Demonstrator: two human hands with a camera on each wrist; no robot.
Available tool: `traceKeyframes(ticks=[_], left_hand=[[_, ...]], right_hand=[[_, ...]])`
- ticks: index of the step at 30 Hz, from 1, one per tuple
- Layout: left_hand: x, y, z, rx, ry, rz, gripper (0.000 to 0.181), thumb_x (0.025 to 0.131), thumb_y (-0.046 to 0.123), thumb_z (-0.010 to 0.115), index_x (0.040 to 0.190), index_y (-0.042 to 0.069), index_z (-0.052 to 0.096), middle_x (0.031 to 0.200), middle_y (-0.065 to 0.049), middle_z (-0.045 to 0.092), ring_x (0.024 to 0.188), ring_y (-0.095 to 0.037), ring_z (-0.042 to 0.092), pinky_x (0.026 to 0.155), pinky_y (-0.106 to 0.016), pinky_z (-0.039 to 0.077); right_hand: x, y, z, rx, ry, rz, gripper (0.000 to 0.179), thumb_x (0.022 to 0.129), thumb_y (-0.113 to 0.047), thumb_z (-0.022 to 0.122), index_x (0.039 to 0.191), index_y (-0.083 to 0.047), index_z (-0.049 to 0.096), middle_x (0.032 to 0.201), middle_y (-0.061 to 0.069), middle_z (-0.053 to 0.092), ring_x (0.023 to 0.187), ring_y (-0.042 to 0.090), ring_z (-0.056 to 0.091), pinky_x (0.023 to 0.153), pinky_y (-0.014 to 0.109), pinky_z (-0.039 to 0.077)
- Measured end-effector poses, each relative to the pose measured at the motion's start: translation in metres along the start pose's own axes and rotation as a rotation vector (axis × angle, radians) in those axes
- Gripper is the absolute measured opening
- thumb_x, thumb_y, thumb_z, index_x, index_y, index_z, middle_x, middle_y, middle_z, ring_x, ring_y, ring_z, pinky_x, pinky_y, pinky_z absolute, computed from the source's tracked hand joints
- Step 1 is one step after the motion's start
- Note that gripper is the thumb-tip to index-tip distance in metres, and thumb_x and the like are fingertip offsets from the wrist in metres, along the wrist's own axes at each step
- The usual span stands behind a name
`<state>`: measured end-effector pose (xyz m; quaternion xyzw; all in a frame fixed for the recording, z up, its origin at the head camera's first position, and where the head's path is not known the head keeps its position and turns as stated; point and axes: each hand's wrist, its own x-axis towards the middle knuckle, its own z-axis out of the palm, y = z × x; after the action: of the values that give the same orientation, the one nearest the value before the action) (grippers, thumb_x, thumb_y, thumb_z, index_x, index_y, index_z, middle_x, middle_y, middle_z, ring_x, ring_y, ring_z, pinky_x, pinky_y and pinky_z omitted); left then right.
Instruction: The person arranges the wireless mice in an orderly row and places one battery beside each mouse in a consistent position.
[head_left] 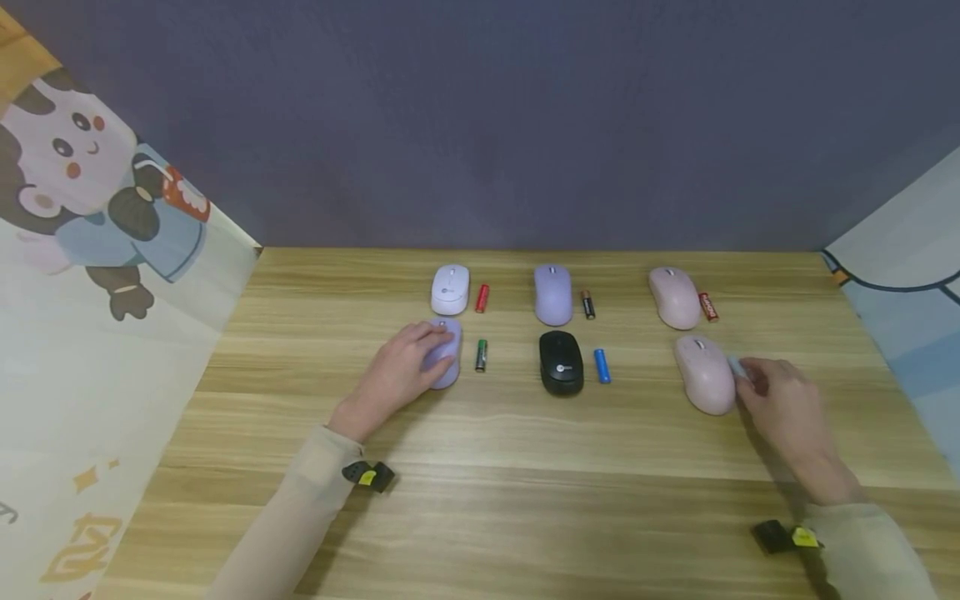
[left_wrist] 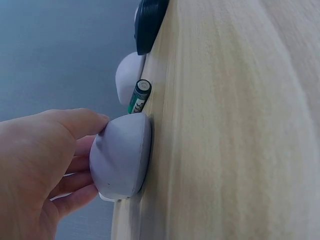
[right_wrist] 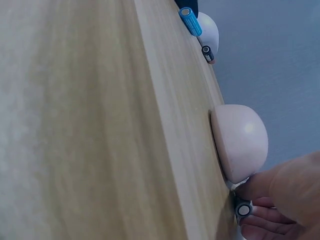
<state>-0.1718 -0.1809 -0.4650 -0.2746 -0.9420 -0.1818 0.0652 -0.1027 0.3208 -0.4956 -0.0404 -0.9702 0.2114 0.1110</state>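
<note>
My left hand (head_left: pixel 397 367) grips a light purple mouse (head_left: pixel 447 373) in the front row, thumb on its right side and fingers over its far part. The left wrist view shows the same mouse (left_wrist: pixel 122 155) low against the wooden table. Just right of it lies a green and black battery (head_left: pixel 482 356). At the far right of the front row, my right hand (head_left: pixel 787 408) pinches a pale grey-blue battery (head_left: pixel 736 365) beside a pink mouse (head_left: pixel 706 375). In the right wrist view, that battery's round end (right_wrist: pixel 243 209) shows between thumb and fingers, close to the table.
Behind stand a white mouse (head_left: pixel 450 290), a purple mouse (head_left: pixel 553 296) and a pink mouse (head_left: pixel 674 297), with red (head_left: pixel 482 298), black (head_left: pixel 588 305) and red-brown batteries (head_left: pixel 708 307) beside them. Between my hands lie a black mouse (head_left: pixel 561 364) and a blue battery (head_left: pixel 602 366).
</note>
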Motion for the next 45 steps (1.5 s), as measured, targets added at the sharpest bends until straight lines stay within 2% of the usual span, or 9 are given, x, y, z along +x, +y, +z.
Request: traceKeyframes(ticks=[6, 20, 27, 34, 45], left_hand=[[-0.0004, 0.0006, -0.0002, -0.002, 0.005, 0.004, 0.042, 0.093, 0.025, 0.078, 0.127, 0.001, 0.070, 0.131, -0.017, 0.067, 0.121, -0.033, 0.063, 0.106, -0.047, 0.053], [-0.0002, -0.0030, 0.0028, -0.006, 0.033, 0.019, 0.041, 0.093, 0.024, 0.078, 0.126, 0.001, 0.071, 0.130, -0.017, 0.068, 0.119, -0.033, 0.064, 0.105, -0.046, 0.054], [-0.0014, -0.0025, 0.0028, -0.004, 0.018, 0.009, 0.041, 0.094, 0.025, 0.077, 0.127, 0.002, 0.070, 0.131, -0.016, 0.067, 0.121, -0.033, 0.063, 0.106, -0.047, 0.054], [-0.0015, -0.0026, 0.0034, -0.006, 0.022, 0.014, 0.042, 0.093, 0.025, 0.078, 0.127, 0.001, 0.071, 0.130, -0.017, 0.067, 0.120, -0.033, 0.063, 0.105, -0.046, 0.055], [-0.0009, -0.0036, 0.0034, -0.006, 0.031, 0.018, 0.041, 0.093, 0.024, 0.077, 0.126, 0.001, 0.071, 0.131, -0.017, 0.067, 0.120, -0.034, 0.064, 0.105, -0.047, 0.054]], right_hand=[[0.0005, -0.0005, 0.0007, -0.004, -0.039, 0.044, 0.034, 0.094, -0.001, 0.071, 0.120, 0.018, 0.060, 0.101, 0.033, 0.061, 0.087, 0.045, 0.062, 0.069, 0.058, 0.053], [0.0031, 0.0005, -0.0022, -0.002, -0.076, 0.058, 0.038, 0.095, -0.003, 0.071, 0.123, 0.019, 0.057, 0.104, 0.034, 0.059, 0.090, 0.048, 0.061, 0.070, 0.059, 0.053], [0.0006, 0.0003, -0.0004, -0.006, -0.050, 0.040, 0.037, 0.093, -0.003, 0.072, 0.121, 0.018, 0.059, 0.101, 0.034, 0.060, 0.088, 0.047, 0.062, 0.069, 0.058, 0.053], [0.0014, 0.0010, -0.0002, -0.008, -0.082, 0.067, 0.039, 0.095, -0.004, 0.071, 0.123, 0.019, 0.057, 0.104, 0.034, 0.059, 0.090, 0.047, 0.060, 0.070, 0.058, 0.053], [0.0027, -0.0006, 0.0019, -0.015, -0.044, 0.060, 0.035, 0.095, -0.001, 0.070, 0.120, 0.019, 0.059, 0.102, 0.033, 0.060, 0.090, 0.046, 0.061, 0.072, 0.059, 0.053]])
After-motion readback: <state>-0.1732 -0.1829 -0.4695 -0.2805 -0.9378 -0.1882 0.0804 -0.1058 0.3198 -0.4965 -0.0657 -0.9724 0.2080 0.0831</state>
